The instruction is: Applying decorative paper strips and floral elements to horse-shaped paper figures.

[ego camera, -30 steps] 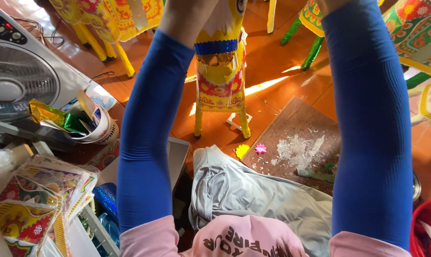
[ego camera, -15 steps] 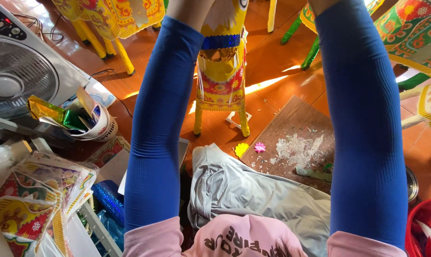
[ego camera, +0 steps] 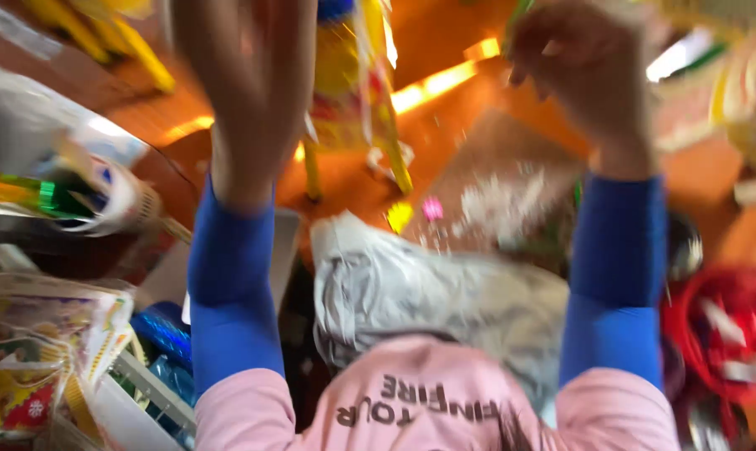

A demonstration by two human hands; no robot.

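Paper stand (ego camera: 353,75), yellow and red, upright on orange floor (ego camera: 445,33) between raised hands, left hand (ego camera: 257,83) blurred, grip unclear, touching stand's left side, right hand (ego camera: 578,67) loosely curled, empty, right of stand, grey cloth (ego camera: 411,292) below stand.

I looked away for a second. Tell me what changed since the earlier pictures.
Both hands, earlier cut off above the frame's top, now show: the left hand and right hand sit lower in view beside the yellow paper piece. Blur hides any grip. The grey cloth on the lap and the packets at the left stayed put.
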